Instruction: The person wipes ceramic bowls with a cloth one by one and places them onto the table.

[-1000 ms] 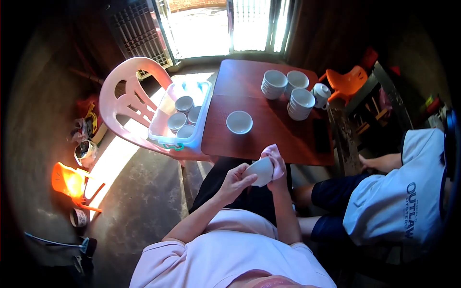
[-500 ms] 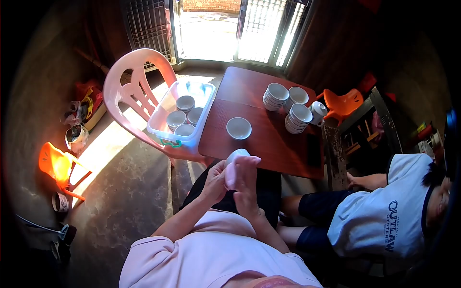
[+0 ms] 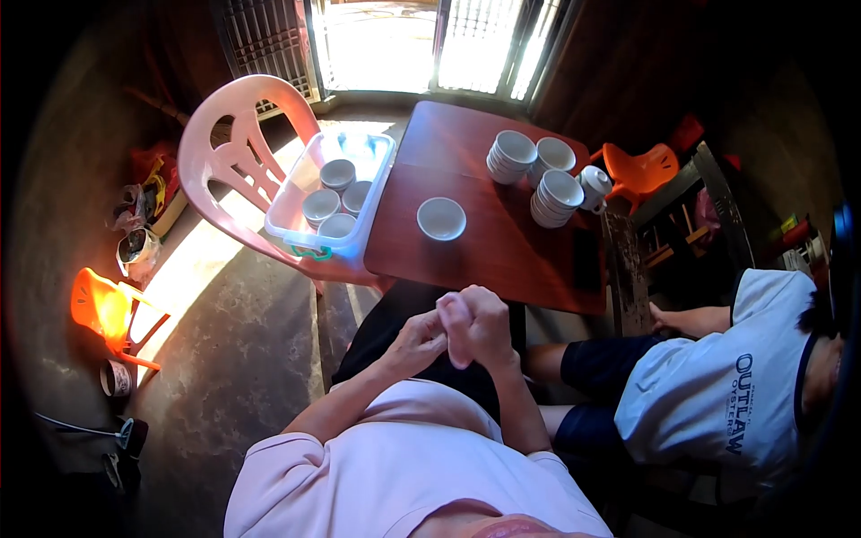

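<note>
Both hands are together over my lap, just in front of the table's near edge. My right hand (image 3: 491,325) is closed on a pink cloth (image 3: 457,332), which hangs down between the hands. My left hand (image 3: 418,345) is curled at the cloth's left side. The white bowl seen in it a moment ago is now hidden behind the fingers and cloth. On the table (image 3: 404,242) straight ahead, a single white bowl (image 3: 441,220) stands upright. Farther right are stacks of similar bowls (image 3: 556,199) beside a white lidded pot (image 3: 594,186).
A clear plastic bin (image 3: 285,215) with several bowls inside rests on a pink chair (image 3: 199,170) left of the table. A person in a white shirt (image 3: 695,386) sits at my right. Small orange chairs (image 3: 97,303) stand on both sides.
The hands have turned and drawn closer together. My right hand's fingers have folded over the cloth, and the bowl has gone out of sight. The view has shifted slightly.
</note>
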A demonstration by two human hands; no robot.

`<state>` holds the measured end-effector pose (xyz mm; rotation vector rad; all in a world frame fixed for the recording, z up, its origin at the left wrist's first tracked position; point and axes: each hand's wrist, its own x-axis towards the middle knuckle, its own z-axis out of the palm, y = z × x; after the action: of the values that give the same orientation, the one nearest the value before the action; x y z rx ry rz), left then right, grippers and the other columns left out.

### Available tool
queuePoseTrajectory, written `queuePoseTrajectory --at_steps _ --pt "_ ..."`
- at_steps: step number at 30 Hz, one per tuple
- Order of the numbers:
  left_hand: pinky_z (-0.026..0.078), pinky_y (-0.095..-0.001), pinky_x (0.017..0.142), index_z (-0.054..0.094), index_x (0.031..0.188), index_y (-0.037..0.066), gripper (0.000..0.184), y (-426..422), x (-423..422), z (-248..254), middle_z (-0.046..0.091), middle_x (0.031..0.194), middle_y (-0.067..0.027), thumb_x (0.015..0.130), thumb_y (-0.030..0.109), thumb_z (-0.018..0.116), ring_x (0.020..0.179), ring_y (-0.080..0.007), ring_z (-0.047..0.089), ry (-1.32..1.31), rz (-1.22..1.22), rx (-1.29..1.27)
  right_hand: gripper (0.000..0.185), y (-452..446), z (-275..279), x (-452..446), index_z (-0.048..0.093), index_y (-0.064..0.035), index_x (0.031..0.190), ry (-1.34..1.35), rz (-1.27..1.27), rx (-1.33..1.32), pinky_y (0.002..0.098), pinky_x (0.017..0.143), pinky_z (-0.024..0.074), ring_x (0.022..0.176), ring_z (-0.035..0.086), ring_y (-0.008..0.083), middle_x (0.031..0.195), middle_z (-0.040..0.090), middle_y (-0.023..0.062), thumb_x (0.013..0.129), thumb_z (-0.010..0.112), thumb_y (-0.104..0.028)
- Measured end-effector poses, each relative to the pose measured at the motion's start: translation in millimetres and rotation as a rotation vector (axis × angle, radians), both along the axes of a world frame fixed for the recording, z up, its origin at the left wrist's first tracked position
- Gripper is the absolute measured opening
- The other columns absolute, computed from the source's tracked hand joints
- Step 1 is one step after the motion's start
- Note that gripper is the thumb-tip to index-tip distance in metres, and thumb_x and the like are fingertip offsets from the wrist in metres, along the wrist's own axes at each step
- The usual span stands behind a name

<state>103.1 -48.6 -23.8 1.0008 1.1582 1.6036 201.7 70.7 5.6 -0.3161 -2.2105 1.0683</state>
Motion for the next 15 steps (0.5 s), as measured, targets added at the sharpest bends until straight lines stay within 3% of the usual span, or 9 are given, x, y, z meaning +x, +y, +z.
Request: queuePoseTrajectory --at_steps 2,4,6,8,10,11,12,13,15 --pt "0.043 -0.0206 0.071 0.06 0.097 0.003 0.016 -3.2 -6.4 7.7 0.057 0.086 0.0015 0.093 0.018 0.058 0.079 -0.0056 0.052 -0.113 -0.082 0.002 0.022 21.8 -45.5 10.2 0.06 -0.0077 0.079 0.224 0.288 -0.883 0.0345 0.062 0.0483 0.072 0.059 0.0191 0.078 0.058 0.0045 0.087 0.059 -0.029" --pt "0.042 -0.0209 0.068 0.059 0.095 0.004 0.021 2.2 2.0 20.2 0.055 0.082 0.0015 0.092 0.025 0.06 0.074 -0.0055 0.05 -0.31 -0.008 0.041 0.038 10.9 -70.4 0.5 0.059 -0.0134 0.092 0.592 0.085 -1.22 0.0259 0.057 0.0522 0.069 0.061 0.0122 0.082 0.058 0.0033 0.086 0.059 -0.051" --pt "0.042 -0.0212 0.069 0.059 0.095 0.004 0.022 7.4 -2.7 13.6 0.055 0.082 0.001 0.092 0.025 0.06 0.075 -0.0056 0.05 -0.232 -0.037 0.044 0.038 -5.8 -58.3 -4.1 0.059 -0.0154 0.094 0.717 -0.076 -1.606 0.0269 0.057 0.0515 0.068 0.06 0.0123 0.077 0.056 0.0033 0.085 0.059 -0.053" --pt "0.043 -0.0212 0.069 0.059 0.095 0.004 0.022 4.1 -6.3 12.3 0.056 0.083 0.0004 0.092 0.026 0.06 0.076 -0.0057 0.051 -0.105 -0.074 0.002 0.029 2.0 -66.7 0.6 0.061 -0.0154 0.085 0.45 -0.294 -0.666 0.0286 0.054 0.0504 0.067 0.059 0.0131 0.074 0.057 0.0032 0.087 0.059 -0.044" --pt "0.043 -0.0209 0.07 0.06 0.096 0.004 0.022 2.1 -10.7 19.3 0.058 0.085 -0.0002 0.093 0.026 0.06 0.077 -0.0057 0.052 0.07 -0.127 -0.066 0.03 13.4 -37.1 4.1 0.06 -0.0136 0.071 0.372 0.045 -0.481 0.0277 0.051 0.0479 0.06 0.056 0.0142 0.069 0.056 0.0023 0.087 0.062 -0.039" --pt "0.044 -0.0208 0.07 0.06 0.098 0.005 0.023 3.3 -1.9 17.8 0.059 0.087 -0.0006 0.092 0.027 0.06 0.079 -0.0057 0.053 0.011 -0.08 -0.047 0.034 19.1 -22.5 5.9 0.06 -0.0126 0.064 0.342 0.217 -0.398 0.0272 0.05 0.0467 0.056 0.055 0.0147 0.067 0.055 0.0018 0.088 0.063 -0.037" --pt "0.044 -0.0209 0.07 0.06 0.098 0.004 0.022 2.5 -0.4 18.8 0.059 0.087 -0.0006 0.092 0.026 0.06 0.079 -0.006 0.053 -0.058 -0.095 -0.01 0.037 6.9 10.7 12.6 0.059 -0.0114 0.06 0.044 -0.092 -0.096 0.0261 0.05 0.0464 0.054 0.054 0.0153 0.066 0.055 0.0013 0.088 0.064 -0.036" --pt "0.044 -0.021 0.07 0.06 0.098 0.004 0.022 3.1 -1.4 22.0 0.059 0.087 -0.0006 0.092 0.025 0.06 0.079 -0.0063 0.054 -0.126 -0.11 0.03 0.037 6.5 12.4 13.9 0.06 -0.0086 0.066 0.066 -0.071 -0.122 0.026 0.05 0.0459 0.051 0.053 0.0172 0.065 0.055 0.0015 0.091 0.06 -0.037" --pt "0.045 -0.0229 0.075 0.061 0.099 0.003 0.02 2.9 -7.0 15.8 0.059 0.088 -0.001 0.092 0.022 0.061 0.084 -0.0079 0.055 -0.229 -0.103 0.039 0.035 14.9 -24.1 8.2 0.06 -0.0084 0.071 0.437 0.132 -0.767 0.0266 0.053 0.0479 0.053 0.056 0.0181 0.067 0.058 0.0018 0.093 0.055 -0.035"
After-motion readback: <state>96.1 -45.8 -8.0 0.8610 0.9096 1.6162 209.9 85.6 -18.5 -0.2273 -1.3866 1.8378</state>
